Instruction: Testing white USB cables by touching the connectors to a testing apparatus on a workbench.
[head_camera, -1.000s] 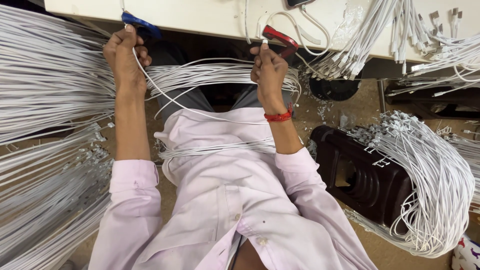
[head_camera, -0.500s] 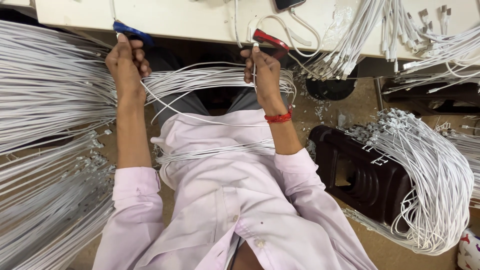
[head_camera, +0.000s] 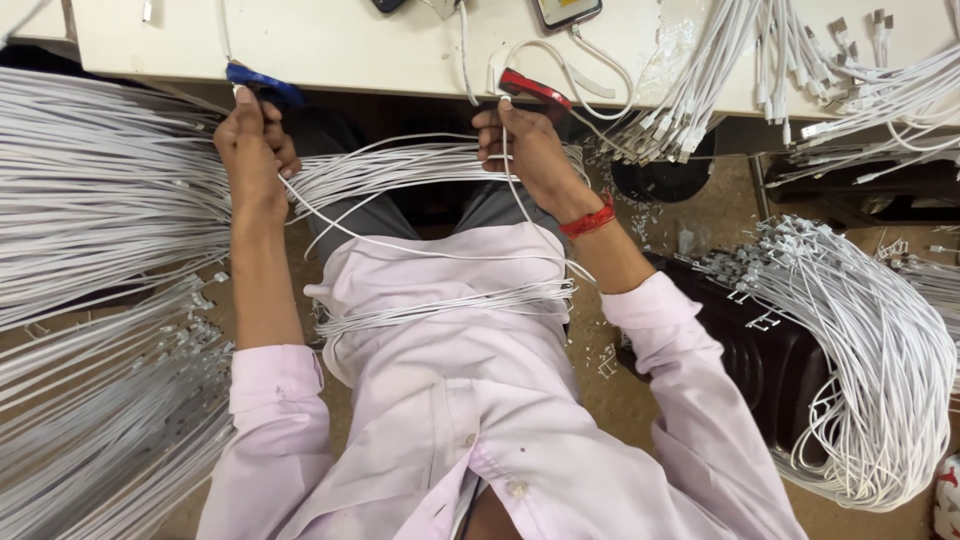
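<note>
A person's left hand (head_camera: 255, 150) is closed on one end of a white cable (head_camera: 420, 250) at the blue clip (head_camera: 265, 85) on the bench (head_camera: 400, 50) edge; right of it along that edge, the right hand (head_camera: 525, 155) pinches the other end at the red clip (head_camera: 535, 88). The cable sags across the lap between them, among loose cables (head_camera: 440, 305), where it could snag and tangle.

We sit in a cable assembly workshop: bundles of white cables (head_camera: 90, 190) hang everywhere, heaped over a white workbench (head_camera: 350, 45) and a dark stool (head_camera: 760, 350).
</note>
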